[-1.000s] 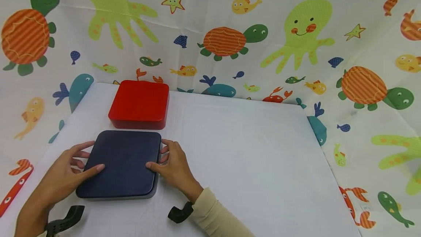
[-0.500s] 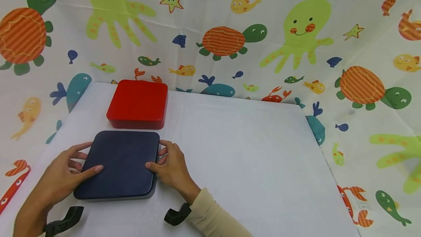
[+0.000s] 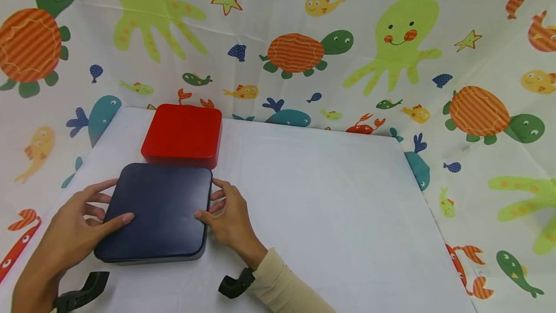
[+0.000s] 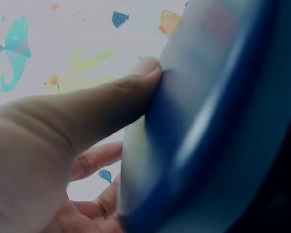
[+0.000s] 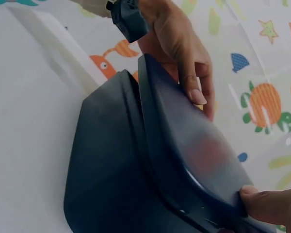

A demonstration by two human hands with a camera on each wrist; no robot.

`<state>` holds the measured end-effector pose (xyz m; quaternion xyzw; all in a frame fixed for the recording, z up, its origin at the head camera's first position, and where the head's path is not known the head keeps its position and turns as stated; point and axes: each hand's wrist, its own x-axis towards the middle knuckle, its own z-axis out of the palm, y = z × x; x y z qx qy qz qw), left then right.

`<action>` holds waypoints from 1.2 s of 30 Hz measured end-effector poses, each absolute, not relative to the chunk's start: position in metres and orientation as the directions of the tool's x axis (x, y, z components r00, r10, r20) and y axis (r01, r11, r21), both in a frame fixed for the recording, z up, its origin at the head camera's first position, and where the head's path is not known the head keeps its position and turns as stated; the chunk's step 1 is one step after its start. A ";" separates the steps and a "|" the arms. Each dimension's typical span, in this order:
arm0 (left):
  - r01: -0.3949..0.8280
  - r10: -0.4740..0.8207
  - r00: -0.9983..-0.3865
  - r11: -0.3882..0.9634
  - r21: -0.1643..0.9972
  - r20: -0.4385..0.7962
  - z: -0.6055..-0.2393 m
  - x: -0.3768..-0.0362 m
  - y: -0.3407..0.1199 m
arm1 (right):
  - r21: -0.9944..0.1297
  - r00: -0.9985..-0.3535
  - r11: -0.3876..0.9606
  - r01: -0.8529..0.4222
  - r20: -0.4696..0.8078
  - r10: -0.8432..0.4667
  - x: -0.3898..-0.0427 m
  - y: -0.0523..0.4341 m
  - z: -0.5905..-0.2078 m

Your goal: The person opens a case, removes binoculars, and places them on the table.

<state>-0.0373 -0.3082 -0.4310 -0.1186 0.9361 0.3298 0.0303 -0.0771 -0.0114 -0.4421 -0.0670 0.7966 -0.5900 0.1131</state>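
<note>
A dark blue square lid (image 3: 156,209) sits over a tin box (image 5: 104,155) on the white tabletop. The right wrist view shows a gap between lid and box at the left hand's end, the lid tilted up there. My left hand (image 3: 76,231) grips the lid's left side, thumb across its top and fingers down the edge. On the opposite side my right hand (image 3: 232,219) pinches the lid's edge, its thumb (image 5: 257,196) on top. The lid fills much of the left wrist view, blurred. What the box contains is hidden.
A red tin box (image 3: 182,132) with its lid on stands right behind the blue one, overlapped by the raised lid in the head view. White tabletop (image 3: 330,216) stretches to the right. A curtain (image 3: 278,13) printed with sea animals hangs behind and at the sides.
The blue lid has risen slightly off its box, its far edge now reaching the red tin's front in the head view. Both hands have kept their hold and moved with it.
</note>
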 end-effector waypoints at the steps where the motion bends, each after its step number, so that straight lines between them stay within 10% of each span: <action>1: -0.232 -0.197 -0.972 0.761 0.606 -0.125 -0.429 -0.038 -0.306 | -0.956 -0.966 0.292 0.021 -0.094 -0.239 -0.077 -0.009 -0.441; 36: 0.028 -0.018 -0.998 0.713 0.701 0.058 -0.414 -0.063 -0.198 | -0.927 -0.997 0.375 -0.033 0.005 -0.075 -0.082 0.094 -0.424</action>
